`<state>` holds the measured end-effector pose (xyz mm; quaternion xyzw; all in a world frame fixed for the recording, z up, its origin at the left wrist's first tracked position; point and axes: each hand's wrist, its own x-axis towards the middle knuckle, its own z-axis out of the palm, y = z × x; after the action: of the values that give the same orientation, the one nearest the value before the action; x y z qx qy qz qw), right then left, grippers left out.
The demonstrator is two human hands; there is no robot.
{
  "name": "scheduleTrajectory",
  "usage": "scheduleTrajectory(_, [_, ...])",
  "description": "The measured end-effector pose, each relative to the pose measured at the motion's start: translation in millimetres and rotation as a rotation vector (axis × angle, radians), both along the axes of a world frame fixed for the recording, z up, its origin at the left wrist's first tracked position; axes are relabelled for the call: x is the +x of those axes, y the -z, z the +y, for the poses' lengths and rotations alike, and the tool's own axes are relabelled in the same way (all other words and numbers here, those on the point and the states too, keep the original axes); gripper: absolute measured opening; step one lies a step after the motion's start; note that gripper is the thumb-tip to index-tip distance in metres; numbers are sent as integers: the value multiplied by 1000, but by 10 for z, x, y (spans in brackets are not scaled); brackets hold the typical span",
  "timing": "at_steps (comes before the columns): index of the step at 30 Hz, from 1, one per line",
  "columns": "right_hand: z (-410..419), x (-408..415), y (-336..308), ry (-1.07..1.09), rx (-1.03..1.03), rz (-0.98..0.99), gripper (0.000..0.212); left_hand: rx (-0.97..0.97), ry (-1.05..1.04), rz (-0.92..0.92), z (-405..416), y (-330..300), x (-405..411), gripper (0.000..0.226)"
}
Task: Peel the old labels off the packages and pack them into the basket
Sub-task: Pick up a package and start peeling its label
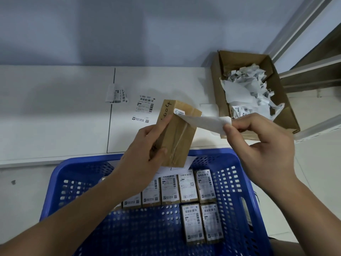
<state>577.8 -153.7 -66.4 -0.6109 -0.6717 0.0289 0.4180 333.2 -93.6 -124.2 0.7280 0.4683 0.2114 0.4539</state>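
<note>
My left hand (pixel 147 145) grips a small brown cardboard package (pixel 180 133) above the far rim of the blue plastic basket (pixel 238 182). A white label (pixel 206 122) is mostly lifted off the package's top face, still stuck at its far left corner. My right hand (pixel 258 143) pinches the label's free end to the right of the package. Several labelled packages (pixel 186 187) lie in rows on the basket floor.
A brown cardboard box (pixel 217 85) holding crumpled peeled labels stands at the right on the white table (pixel 55 111). A flat label sheet (pixel 144 109) and a curled label (pixel 116 94) lie on the table behind the package. A metal frame (pixel 313 74) stands at far right.
</note>
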Motion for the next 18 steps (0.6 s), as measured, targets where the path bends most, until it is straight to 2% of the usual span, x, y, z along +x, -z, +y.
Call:
scheduleTrajectory(7, [14,164,-80,90,-34,54,7,21,23,-9,-26,-3,18,75])
scheduleTrajectory(13, [15,176,-66,130,32,29,8,0,23,-13,-30,14,42,73])
scheduleTrajectory(18, [27,252,-99,319,99,256,20,-73,-74,-53,22,3,14,71])
